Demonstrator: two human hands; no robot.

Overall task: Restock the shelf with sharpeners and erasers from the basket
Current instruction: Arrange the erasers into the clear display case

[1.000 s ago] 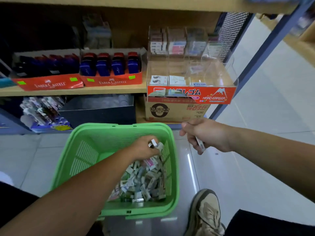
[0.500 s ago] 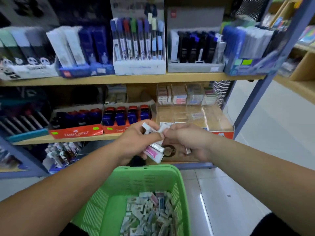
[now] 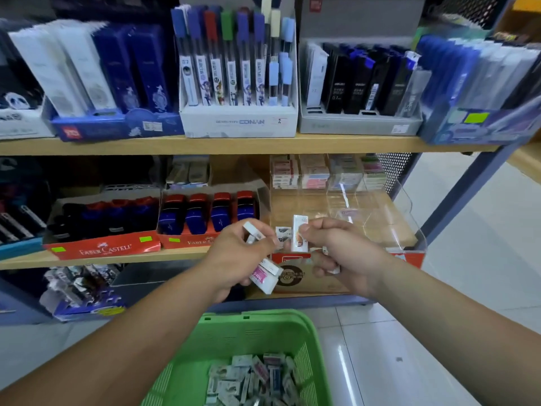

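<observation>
My left hand [image 3: 234, 259] is closed around a bunch of wrapped erasers [image 3: 265, 273], one with a pink label sticking out below the palm. My right hand [image 3: 342, 253] pinches one white eraser [image 3: 300, 234] upright between thumb and fingers, and a second small one shows under its palm. Both hands hover in front of the clear acrylic eraser bin [image 3: 380, 218] on the middle shelf. The green basket [image 3: 304, 335] stands on the floor below, with a heap of loose erasers [image 3: 254, 379] in it. Blue-and-red sharpeners [image 3: 209, 212] sit in red Faber-Castell trays to the left.
Stacked eraser packs [image 3: 316, 171] line the back of the bin. A brown cardboard box [image 3: 307, 281] stands on the lowest shelf behind my hands. Pen and lead boxes [image 3: 237, 71] fill the top shelf. A blue metal upright [image 3: 462, 183] borders the shelf's right side, with tiled floor beyond.
My left hand lifted a bunch of erasers out of the basket up to shelf height. My right hand rose to meet it and now pinches one eraser upright. The view tilted upward.
</observation>
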